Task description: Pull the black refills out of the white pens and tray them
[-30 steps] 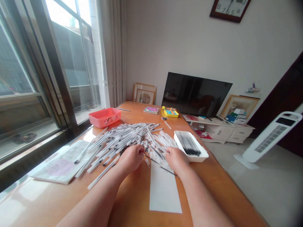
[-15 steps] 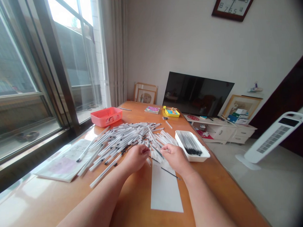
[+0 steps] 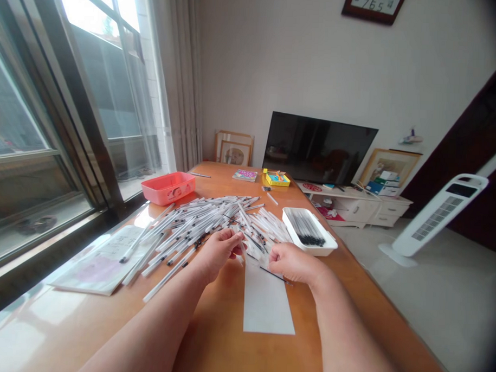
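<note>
A big heap of clear pens (image 3: 202,219) with black tips lies across the middle of the wooden table (image 3: 210,347). My left hand (image 3: 217,250) hovers at the heap's near edge, fingers pinched on a clear pen. My right hand (image 3: 292,262) is curled closed just right of it, above a white sheet of paper (image 3: 266,300); a thin black refill (image 3: 271,274) lies under it. What the right hand holds is hidden. A white tray (image 3: 309,237) with black refills stands just beyond my right hand.
A pink box (image 3: 169,187) stands at the far left of the table, papers (image 3: 103,259) lie near the window, and small books (image 3: 261,177) sit at the far end. Beyond are a television (image 3: 318,150), a low cabinet and a white tower fan (image 3: 434,219).
Both hands have lifted from the pile and drawn back toward me, and my left hand now pinches a pen. The view has shifted slightly.
</note>
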